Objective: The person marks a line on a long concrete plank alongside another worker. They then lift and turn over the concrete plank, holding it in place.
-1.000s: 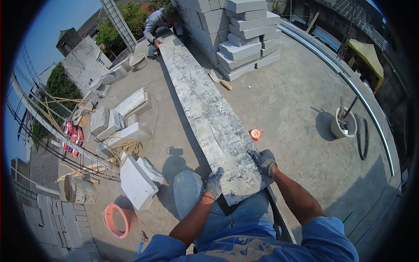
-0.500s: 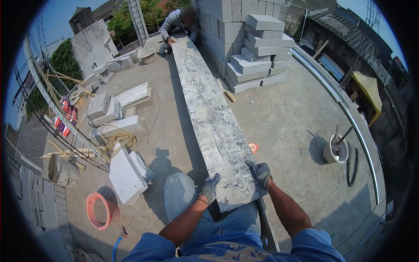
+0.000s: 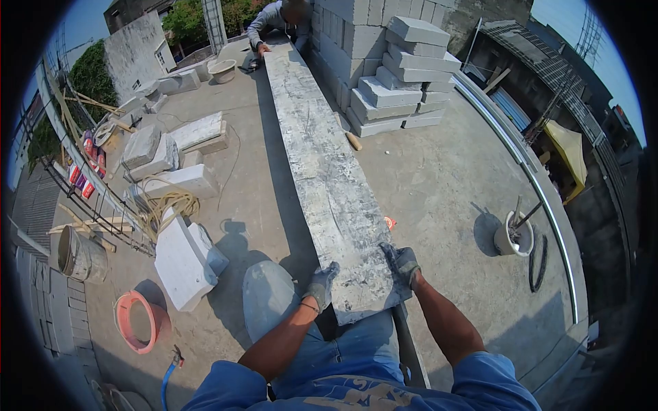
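A long board (image 3: 329,164), pale and blotched with dark stains, stretches from just in front of my body toward the far side of the floor. My left hand (image 3: 321,284), in a grey glove, grips its left edge close to the near end. On the opposite edge, my gloved right hand (image 3: 401,266) is closed around the side, its fingers partly hidden beneath. At the far end a co-worker (image 3: 279,27) bends low, with a hand (image 3: 263,49) on the board. The near end lies above my legs.
Right of the board stands a stack of light blocks (image 3: 387,99), with a wooden handle (image 3: 353,141) beside it. Left are cut blocks (image 3: 184,264), a coiled hose (image 3: 168,205), an orange bucket (image 3: 161,327) and a grey bucket (image 3: 86,257). A white bucket (image 3: 506,241) holds tools at right.
The whole view has shifted slightly, so most things appear a little further left and higher. Both my hands keep their hold on the board's near end.
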